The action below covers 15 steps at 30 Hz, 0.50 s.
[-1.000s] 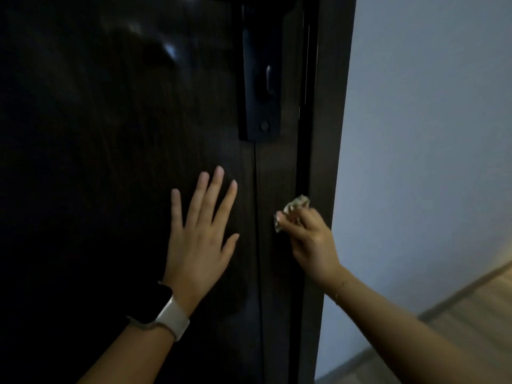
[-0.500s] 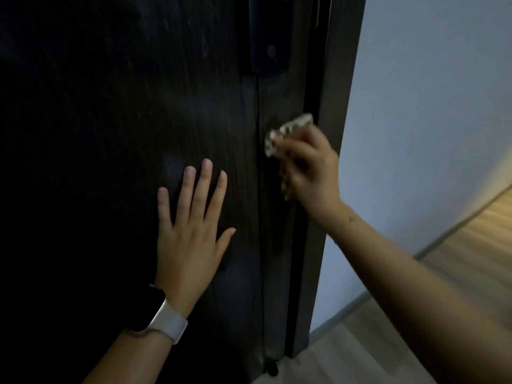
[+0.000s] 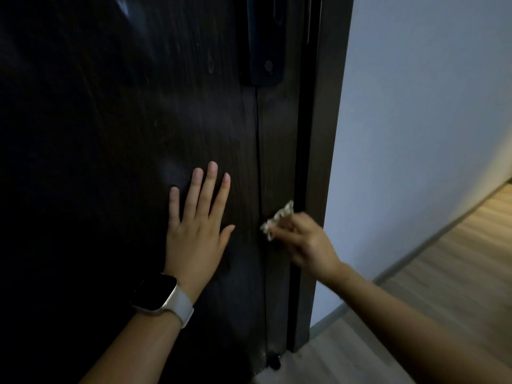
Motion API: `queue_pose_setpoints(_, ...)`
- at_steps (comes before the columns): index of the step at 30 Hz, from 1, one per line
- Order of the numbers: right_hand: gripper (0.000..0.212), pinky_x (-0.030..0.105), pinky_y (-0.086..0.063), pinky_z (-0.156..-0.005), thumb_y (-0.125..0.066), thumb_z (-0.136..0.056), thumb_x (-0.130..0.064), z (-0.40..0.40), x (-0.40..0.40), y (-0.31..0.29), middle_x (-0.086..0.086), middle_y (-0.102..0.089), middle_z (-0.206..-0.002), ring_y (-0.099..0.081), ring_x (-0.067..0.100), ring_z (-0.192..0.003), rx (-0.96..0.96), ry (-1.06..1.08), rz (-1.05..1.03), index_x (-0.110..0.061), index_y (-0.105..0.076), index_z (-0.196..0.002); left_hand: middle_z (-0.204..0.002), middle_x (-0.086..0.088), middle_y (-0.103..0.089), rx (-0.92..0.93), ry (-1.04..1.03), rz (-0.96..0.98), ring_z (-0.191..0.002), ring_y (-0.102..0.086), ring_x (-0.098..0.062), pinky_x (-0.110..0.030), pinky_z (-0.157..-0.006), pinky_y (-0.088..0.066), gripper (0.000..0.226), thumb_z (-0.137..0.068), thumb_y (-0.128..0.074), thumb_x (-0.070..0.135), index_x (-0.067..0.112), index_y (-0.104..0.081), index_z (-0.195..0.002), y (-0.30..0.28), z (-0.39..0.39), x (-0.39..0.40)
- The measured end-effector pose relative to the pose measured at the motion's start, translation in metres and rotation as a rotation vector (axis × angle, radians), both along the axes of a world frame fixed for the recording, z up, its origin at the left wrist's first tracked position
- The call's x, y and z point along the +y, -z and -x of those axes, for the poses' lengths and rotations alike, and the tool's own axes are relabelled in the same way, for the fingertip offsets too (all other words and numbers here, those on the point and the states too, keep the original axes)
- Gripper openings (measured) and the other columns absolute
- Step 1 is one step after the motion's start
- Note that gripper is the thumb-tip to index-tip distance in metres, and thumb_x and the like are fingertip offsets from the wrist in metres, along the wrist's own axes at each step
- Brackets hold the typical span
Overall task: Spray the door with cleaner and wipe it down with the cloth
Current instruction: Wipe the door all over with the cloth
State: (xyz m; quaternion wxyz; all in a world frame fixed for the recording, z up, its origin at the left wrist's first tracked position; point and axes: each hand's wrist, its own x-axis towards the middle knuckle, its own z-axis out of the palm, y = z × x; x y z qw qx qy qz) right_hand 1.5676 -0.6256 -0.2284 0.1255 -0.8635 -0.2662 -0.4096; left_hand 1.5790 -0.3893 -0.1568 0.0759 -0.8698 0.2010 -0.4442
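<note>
A dark wood-grain door (image 3: 116, 139) fills the left and middle of the view. My left hand (image 3: 198, 231) lies flat on it with straight, spread fingers and a watch on the wrist. My right hand (image 3: 303, 242) grips a small crumpled pale cloth (image 3: 278, 218) and presses it against the narrow strip of door near its right edge, low down. That hand is blurred. No spray bottle is in view.
A black lock plate (image 3: 264, 48) sits on the door above the hands. The dark door frame (image 3: 318, 162) runs down the right of the door, then a pale wall (image 3: 415, 120). Light wooden floor (image 3: 443, 273) and a small door stop (image 3: 274, 361) are at the bottom.
My right hand went up the door's right strip with the cloth, then came back down to a lower spot. My left hand has stayed flat on the door.
</note>
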Motion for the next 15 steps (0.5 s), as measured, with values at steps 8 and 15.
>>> queue_pose_setpoints(8,0.029,0.041,-0.052,-0.082,-0.056,-0.092,-0.011,-0.028,0.039,-0.161,0.016,-0.059,-0.109,-0.058,0.029,-0.097,-0.33,0.05,-0.321,-0.011,-0.069,-0.118,-0.162,-0.008,0.015,0.01,-0.032,0.094,-0.15,0.012,-0.025,-0.05,-0.116,0.014,0.094,-0.082,-0.066,0.046,0.017,-0.014,-0.156,-0.014,0.011,0.019)
queue_pose_setpoints(15,0.042,0.031,-0.051,-0.087,-0.056,-0.088,-0.013,-0.012,0.03,0.005,0.009,-0.051,-0.121,-0.056,0.024,-0.105,-0.058,0.014,-0.199,-0.024,-0.056,-0.129,-0.162,-0.009,0.014,0.033,-0.035,0.025,-0.149,0.014,-0.026,-0.048,-0.115,0.016,0.112,-0.07,-0.077,0.049,0.017,-0.013,-0.156,-0.015,0.004,0.031)
